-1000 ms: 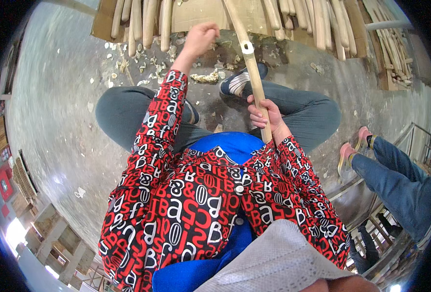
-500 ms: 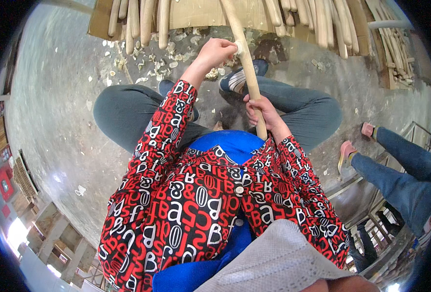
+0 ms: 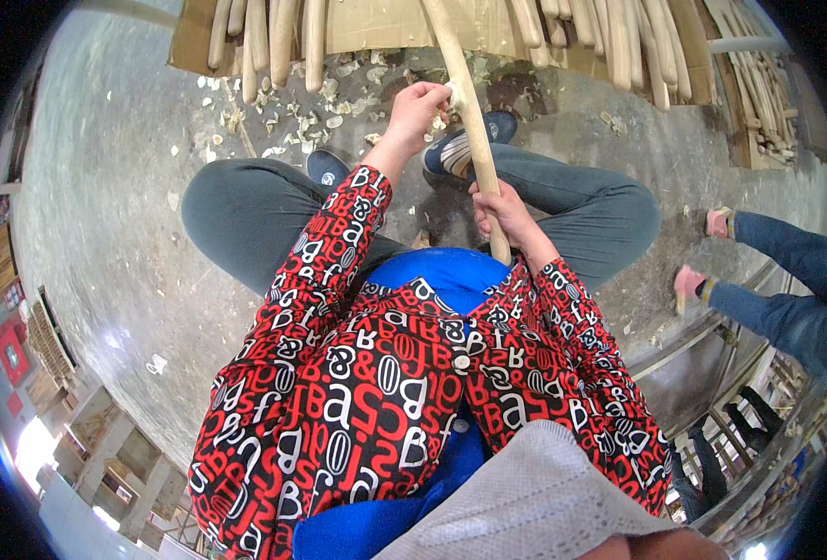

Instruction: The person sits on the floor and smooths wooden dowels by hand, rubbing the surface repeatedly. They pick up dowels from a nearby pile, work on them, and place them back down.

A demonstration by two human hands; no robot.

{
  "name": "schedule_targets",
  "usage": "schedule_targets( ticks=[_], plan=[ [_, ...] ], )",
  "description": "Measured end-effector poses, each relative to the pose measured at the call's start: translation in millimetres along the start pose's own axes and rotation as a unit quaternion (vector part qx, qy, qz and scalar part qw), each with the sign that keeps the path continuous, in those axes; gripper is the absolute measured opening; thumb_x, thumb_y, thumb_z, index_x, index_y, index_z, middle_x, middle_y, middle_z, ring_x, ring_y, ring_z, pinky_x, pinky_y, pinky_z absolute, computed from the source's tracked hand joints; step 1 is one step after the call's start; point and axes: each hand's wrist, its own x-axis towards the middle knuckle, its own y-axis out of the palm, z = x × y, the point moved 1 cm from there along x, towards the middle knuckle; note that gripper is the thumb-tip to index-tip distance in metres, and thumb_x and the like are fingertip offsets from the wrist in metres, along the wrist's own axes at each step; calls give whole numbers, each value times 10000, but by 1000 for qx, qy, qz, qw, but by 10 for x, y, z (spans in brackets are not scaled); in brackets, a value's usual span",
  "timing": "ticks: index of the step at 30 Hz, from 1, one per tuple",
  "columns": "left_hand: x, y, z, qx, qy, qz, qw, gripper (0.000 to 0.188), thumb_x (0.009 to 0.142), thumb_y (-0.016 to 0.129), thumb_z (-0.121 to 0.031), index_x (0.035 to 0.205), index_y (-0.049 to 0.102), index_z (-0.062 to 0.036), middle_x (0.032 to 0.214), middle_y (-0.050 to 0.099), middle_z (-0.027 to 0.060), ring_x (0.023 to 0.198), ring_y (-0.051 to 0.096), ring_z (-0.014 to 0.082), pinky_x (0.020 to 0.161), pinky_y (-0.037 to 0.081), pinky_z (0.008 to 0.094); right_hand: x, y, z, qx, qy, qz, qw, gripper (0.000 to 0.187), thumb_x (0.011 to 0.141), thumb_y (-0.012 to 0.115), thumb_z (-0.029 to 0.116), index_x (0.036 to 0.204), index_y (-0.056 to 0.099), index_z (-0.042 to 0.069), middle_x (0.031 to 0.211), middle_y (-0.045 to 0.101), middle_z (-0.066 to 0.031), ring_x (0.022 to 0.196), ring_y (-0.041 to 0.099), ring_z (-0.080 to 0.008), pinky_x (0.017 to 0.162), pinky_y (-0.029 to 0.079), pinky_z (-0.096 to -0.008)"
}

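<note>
A long pale wooden stick (image 3: pixel 474 121) slants from the far edge down to my waist, its near end by my blue shirt. Around its lower part the fingers of my right hand (image 3: pixel 507 217) are wrapped. My left hand (image 3: pixel 420 114) is pinched at the stick's left side, higher up, against a small whitish piece (image 3: pixel 456 98). That piece lies on the stick beside my fingertips; its exact kind is hard to make out.
Similar wooden sticks lie on cardboard (image 3: pixel 376 28) at the far side, and more are stacked at far right (image 3: pixel 754 103). Pale curled scraps (image 3: pixel 336 107) litter the floor ahead of my bent legs. At the right, another person's legs (image 3: pixel 768 243) stand near a metal frame.
My left hand has shifted slightly down and back toward me along the stick. My right hand stays in place. The other person's legs have moved to the right.
</note>
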Motion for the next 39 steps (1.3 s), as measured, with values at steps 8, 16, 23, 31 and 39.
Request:
schedule_targets(
  ticks=[8,16,23,31,39],
  plan=[
    [-195,3,-67,314,229,62,919,157,847,576,-171,849,566,-14,732,584,93,669,562,147,635,468,288,-9,-26,19,60,9,17,998,208,865,537,127,1044,469,46,599,493,-45,401,451,-135,368,377,-266],
    [-115,-226,-125,286,197,19,938,187,850,541,-181,777,560,-10,745,618,64,595,555,127,564,441,274,12,-36,45,77,9,28,997,202,862,555,143,1022,471,52,617,484,-31,419,445,-115,371,371,-253],
    [-9,-238,-52,171,159,33,972,214,867,525,-110,1056,546,-13,782,646,65,583,583,113,529,460,256,97,-9,-61,-103,-43,-92,989,226,835,594,116,1010,460,66,616,507,-28,417,467,-113,374,390,-259],
    [50,-171,114,-172,-201,51,963,183,881,566,-207,956,520,-46,679,551,37,541,537,119,449,463,260,81,64,-102,-215,-76,-152,962,273,817,598,129,1019,447,25,644,524,-44,467,520,-124,412,439,-266],
    [66,-66,100,-135,-159,14,978,202,837,558,-208,853,490,-18,638,504,44,462,517,158,421,481,280,77,79,-100,-284,-88,-172,939,293,784,579,115,1016,443,-2,659,539,-73,475,546,-152,430,457,-297]
  ],
)
